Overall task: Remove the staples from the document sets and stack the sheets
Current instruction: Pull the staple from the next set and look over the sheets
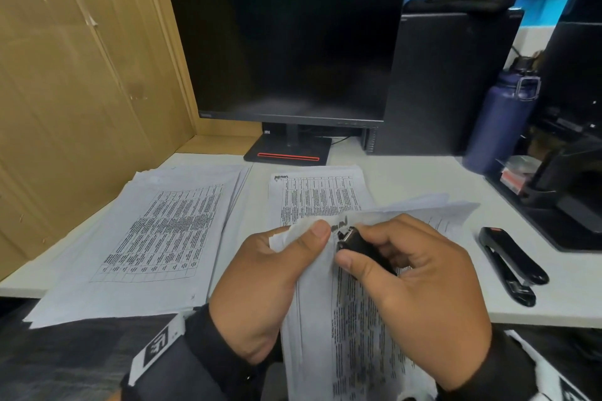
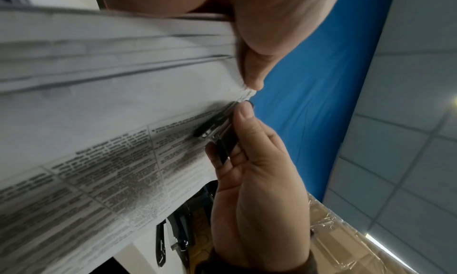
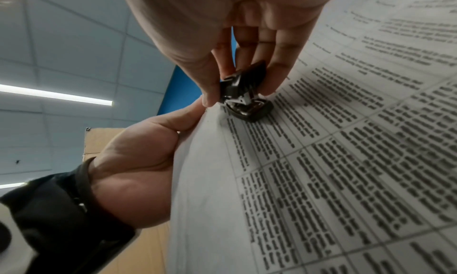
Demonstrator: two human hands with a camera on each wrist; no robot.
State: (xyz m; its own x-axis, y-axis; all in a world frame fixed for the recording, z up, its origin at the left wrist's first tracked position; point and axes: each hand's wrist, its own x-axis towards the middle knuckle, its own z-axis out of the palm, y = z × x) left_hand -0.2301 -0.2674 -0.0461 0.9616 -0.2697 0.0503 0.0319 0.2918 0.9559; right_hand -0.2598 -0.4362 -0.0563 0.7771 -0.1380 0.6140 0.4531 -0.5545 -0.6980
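there, staple remover (image 1: pixel 360 242) in r hand (image 1: pixel 420 286), on doc set (image 1: pixel 351 319) corner

Your head camera looks forward and down over the desk (image 1: pixel 407 172) from its near edge. Both wrist cameras sit close beneath your hands, facing up toward the ceiling. All three views share the document set (image 1: pixel 351 319) corner.
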